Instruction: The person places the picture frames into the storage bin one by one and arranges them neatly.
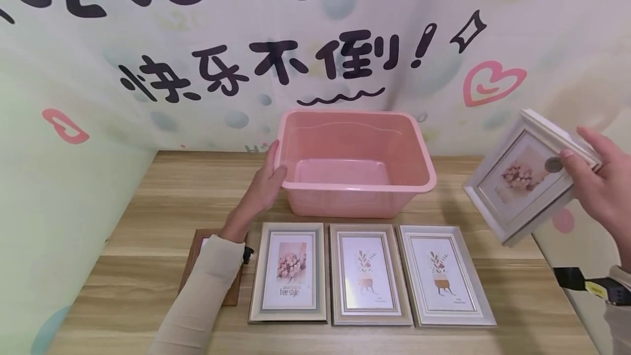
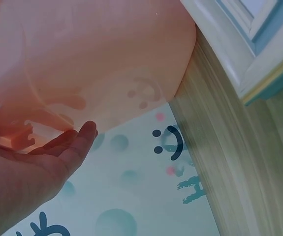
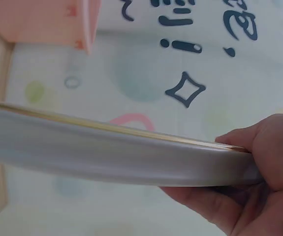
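My left hand (image 1: 266, 182) grips the left rim of a pink plastic basin (image 1: 345, 201), with the thumb over the edge. In the left wrist view its fingers (image 2: 75, 152) lie along the basin's outer wall. At the right, my right hand (image 1: 603, 185) holds a white picture frame (image 1: 493, 179) with a pink flower print, tilted and raised above the table. The right wrist view shows that frame's side edge (image 3: 107, 157) between thumb and fingers. Inside the basin only its bare pink floor shows.
Lying in a row before the basin are a flower-print frame (image 1: 288, 314), a beige plant-print frame (image 1: 372, 319) and a white plant-print frame (image 1: 455, 319). A brown frame (image 1: 231, 292) is partly hidden under my left arm. A printed cloth wall (image 1: 222, 125) stands behind the wooden table (image 1: 143, 223).
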Demonstrator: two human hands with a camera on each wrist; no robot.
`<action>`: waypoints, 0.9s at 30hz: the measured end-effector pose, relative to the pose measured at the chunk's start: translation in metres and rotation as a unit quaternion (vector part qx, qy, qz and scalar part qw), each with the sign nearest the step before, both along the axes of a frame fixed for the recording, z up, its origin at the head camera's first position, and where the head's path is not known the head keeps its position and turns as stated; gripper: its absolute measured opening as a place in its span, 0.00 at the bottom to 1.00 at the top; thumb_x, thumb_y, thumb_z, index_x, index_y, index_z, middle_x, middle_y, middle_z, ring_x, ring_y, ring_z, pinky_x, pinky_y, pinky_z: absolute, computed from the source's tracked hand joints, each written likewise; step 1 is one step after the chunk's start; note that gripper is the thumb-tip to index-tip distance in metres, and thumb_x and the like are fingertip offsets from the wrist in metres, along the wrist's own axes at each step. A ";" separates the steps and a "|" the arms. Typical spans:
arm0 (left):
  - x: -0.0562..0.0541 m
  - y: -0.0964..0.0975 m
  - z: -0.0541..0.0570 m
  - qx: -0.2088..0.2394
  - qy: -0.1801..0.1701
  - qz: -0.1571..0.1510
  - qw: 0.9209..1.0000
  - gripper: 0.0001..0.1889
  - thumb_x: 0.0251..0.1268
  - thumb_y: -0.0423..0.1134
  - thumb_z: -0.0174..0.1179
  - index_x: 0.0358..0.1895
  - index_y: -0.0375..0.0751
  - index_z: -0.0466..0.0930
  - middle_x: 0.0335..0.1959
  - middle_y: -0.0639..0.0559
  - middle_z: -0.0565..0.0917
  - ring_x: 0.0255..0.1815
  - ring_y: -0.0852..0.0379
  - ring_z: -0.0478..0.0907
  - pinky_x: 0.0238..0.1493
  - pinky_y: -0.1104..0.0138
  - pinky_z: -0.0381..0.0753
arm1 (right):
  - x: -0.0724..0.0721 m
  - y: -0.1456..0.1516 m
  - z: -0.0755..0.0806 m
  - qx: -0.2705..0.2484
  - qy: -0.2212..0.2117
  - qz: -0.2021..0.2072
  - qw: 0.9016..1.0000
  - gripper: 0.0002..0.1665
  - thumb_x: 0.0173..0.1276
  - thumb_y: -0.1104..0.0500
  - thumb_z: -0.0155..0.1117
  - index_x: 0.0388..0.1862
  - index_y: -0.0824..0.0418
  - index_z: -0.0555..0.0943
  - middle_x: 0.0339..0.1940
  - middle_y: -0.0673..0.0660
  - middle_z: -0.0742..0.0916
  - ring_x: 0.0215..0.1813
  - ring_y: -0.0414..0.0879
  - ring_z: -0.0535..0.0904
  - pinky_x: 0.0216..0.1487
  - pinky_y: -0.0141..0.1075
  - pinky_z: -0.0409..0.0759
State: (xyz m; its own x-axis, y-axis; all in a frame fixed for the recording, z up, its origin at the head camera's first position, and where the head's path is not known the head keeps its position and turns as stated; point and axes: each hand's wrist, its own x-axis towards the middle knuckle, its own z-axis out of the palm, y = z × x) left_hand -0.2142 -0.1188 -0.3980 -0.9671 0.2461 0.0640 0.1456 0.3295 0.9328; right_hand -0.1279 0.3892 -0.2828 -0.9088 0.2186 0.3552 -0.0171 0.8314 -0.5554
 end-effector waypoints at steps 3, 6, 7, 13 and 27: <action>0.005 0.002 0.009 0.001 -0.006 0.002 1.000 0.34 0.78 0.36 0.36 0.81 0.44 0.32 0.78 0.33 0.53 0.72 0.36 0.62 0.73 0.44 0.59 | -0.002 -0.016 0.007 -0.026 0.060 -0.021 0.998 0.29 0.78 0.59 0.46 0.76 0.51 0.67 0.58 0.55 0.82 0.34 0.15 0.66 0.28 0.10 0.64; 0.009 0.004 0.016 -0.001 -0.008 0.006 1.000 0.34 0.78 0.34 0.35 0.80 0.41 0.33 0.77 0.31 0.54 0.72 0.36 0.62 0.72 0.44 0.60 | -0.005 -0.032 0.015 -0.054 0.118 -0.036 0.991 0.25 0.77 0.59 0.47 0.70 0.45 0.74 0.54 0.38 0.80 0.36 0.25 0.70 0.28 0.12 0.62; 0.009 0.004 0.016 -0.001 -0.007 0.008 1.000 0.34 0.78 0.34 0.35 0.80 0.40 0.33 0.77 0.31 0.54 0.71 0.36 0.63 0.72 0.44 0.61 | -0.006 -0.037 0.018 -0.062 0.127 -0.041 0.989 0.24 0.78 0.59 0.47 0.69 0.44 0.75 0.54 0.38 0.81 0.34 0.27 0.70 0.26 0.13 0.59; 0.002 0.002 0.000 0.010 0.002 0.021 1.000 0.34 0.77 0.37 0.36 0.81 0.49 0.33 0.78 0.35 0.55 0.72 0.37 0.62 0.73 0.45 0.59 | -0.017 -0.067 0.032 -0.078 0.207 -0.030 0.975 0.22 0.75 0.58 0.51 0.63 0.45 0.80 0.55 0.45 0.85 0.31 0.27 0.74 0.20 0.15 0.59; -0.002 0.003 -0.010 0.005 0.024 0.023 0.999 0.36 0.74 0.39 0.36 0.81 0.51 0.34 0.77 0.38 0.57 0.72 0.39 0.63 0.74 0.46 0.56 | -0.045 -0.128 0.035 -0.155 0.296 0.060 0.941 0.19 0.72 0.65 0.54 0.57 0.57 0.84 0.57 0.60 0.85 0.52 0.37 0.82 0.36 0.15 0.76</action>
State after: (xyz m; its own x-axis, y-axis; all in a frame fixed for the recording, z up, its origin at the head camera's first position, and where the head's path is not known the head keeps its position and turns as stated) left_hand -0.2162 -0.1163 -0.4078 -0.9729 0.2013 0.1137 0.1761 0.3271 0.9284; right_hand -0.1725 0.2616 -0.2473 -0.5965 0.3048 0.7425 -0.4825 0.6031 -0.6352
